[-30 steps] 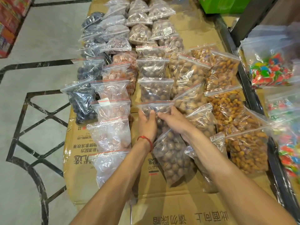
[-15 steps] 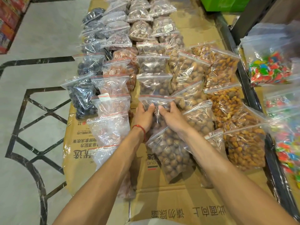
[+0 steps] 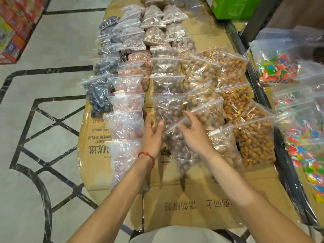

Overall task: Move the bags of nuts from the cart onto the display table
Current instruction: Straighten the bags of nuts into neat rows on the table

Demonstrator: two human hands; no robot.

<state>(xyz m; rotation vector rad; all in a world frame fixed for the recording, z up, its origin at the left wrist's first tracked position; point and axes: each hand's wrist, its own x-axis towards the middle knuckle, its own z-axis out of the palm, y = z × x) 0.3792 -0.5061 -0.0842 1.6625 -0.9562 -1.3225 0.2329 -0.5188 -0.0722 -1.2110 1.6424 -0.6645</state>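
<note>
Two hands sit mid-frame, left hand (image 3: 152,135) and right hand (image 3: 194,135) both loose-fingered and gripping nothing, flanking the zip top of the nearest bag of brown nuts (image 3: 182,155), which lies flat on the cardboard-covered display table (image 3: 192,199), so we call this the placing step, with the bag being squared into its column. Next, we reckon, it's off to the cart, out of view, for another bag to lap onto the bare cardboard nearest us. Further up run the rows of bags (image 3: 168,83), grey inlaid floor (image 3: 43,120) left, dark rack (image 3: 259,95) with bright sweets (image 3: 277,71) right, red cartons (image 3: 12,27) upper left, green box (image 3: 233,7) upper right.
</note>
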